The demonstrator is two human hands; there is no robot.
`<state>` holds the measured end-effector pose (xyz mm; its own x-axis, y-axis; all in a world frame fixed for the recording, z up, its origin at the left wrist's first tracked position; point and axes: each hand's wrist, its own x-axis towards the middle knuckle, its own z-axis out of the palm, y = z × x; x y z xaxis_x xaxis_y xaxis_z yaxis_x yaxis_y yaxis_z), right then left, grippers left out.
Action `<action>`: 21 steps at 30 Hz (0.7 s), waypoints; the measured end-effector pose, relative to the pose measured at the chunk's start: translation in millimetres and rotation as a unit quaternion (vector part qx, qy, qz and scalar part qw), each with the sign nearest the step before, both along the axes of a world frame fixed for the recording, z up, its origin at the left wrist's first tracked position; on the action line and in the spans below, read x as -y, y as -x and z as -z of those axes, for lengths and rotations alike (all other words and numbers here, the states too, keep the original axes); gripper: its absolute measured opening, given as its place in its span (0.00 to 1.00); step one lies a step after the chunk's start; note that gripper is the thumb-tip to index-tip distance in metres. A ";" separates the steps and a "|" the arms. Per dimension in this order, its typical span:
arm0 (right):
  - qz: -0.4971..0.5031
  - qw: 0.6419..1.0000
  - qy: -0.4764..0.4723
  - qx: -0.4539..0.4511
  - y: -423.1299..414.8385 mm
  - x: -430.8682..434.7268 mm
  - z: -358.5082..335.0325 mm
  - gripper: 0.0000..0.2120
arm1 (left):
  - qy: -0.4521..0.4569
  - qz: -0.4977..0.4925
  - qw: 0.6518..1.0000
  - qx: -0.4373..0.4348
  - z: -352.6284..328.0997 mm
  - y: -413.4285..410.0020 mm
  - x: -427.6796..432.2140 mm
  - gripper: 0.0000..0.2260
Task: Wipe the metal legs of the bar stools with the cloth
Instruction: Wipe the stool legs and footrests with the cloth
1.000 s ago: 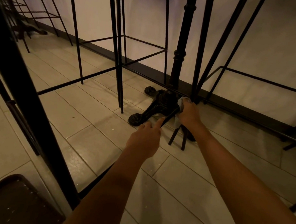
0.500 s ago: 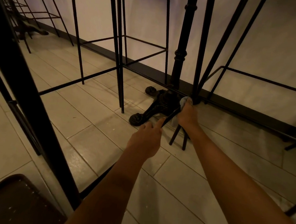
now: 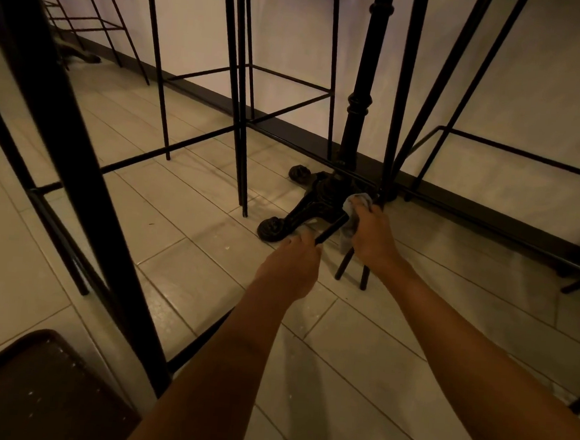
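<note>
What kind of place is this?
Probably a bar or café seating area along a wall. Tall black metal stool frames line it, an ornate cast-iron pedestal table base stands between them, and the floor is pale tile with a dark baseboard.

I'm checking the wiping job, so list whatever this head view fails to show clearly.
All in the head view.
1. Stool seats: cut off by the top edge.
2. Stool leg where it is wiped: covered by the cloth and the right hand.
3. Near end of the crossbar: hidden inside the left hand.
4. Dust on the black metal: too dim to tell.
</note>
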<state>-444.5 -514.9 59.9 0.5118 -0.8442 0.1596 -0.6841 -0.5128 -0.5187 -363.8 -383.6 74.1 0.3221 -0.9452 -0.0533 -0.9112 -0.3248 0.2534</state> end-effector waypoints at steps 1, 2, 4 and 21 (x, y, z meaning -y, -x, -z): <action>-0.002 1.000 -0.003 0.002 0.3 1.8 -1.8 0.30 | 0.006 -0.002 1.000 -0.004 1.4 -1.2 0.8 0.16; -0.003 1.000 -0.011 0.006 0.0 3.3 -3.4 0.29 | 0.006 -0.005 1.000 -0.007 1.4 -1.5 0.9 0.16; 0.002 0.999 -0.030 0.016 -1.3 4.0 -5.3 0.29 | 0.016 -0.007 1.000 -0.014 0.4 -0.9 1.4 0.16; -0.036 0.989 -0.099 0.101 -0.8 -17.6 6.6 0.23 | 0.051 -0.032 0.995 -0.079 11.1 -5.0 6.0 0.16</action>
